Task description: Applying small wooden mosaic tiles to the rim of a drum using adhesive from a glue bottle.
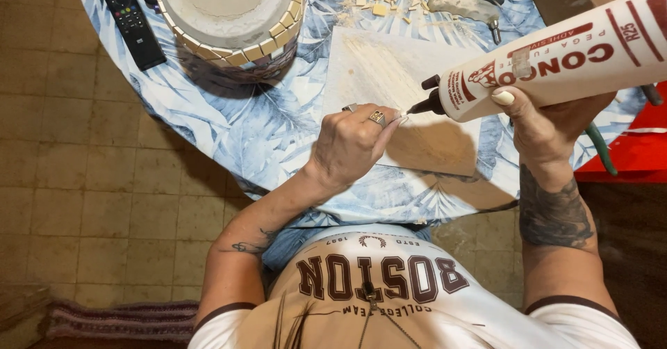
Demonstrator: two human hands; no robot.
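Here we squeeze the glue bottle (556, 57) in our right hand (549, 123), its nozzle touching the small tile piece (403, 119) pinched by our left hand (351, 144) above the board (375, 64); next comes pressing it onto the pot (229, 15).

Left hand (351, 140) curled, fingers (389, 122) pinched together at the tips; right hand (549, 123) wrapped in a grip, forearm tattooed.

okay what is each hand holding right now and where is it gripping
The right hand grips the white glue bottle around its body, near the nozzle. The left hand pinches something too small to identify at its fingertips.

Glossy plastic glue bottle (556, 57), rough concrete pot (226, 8)
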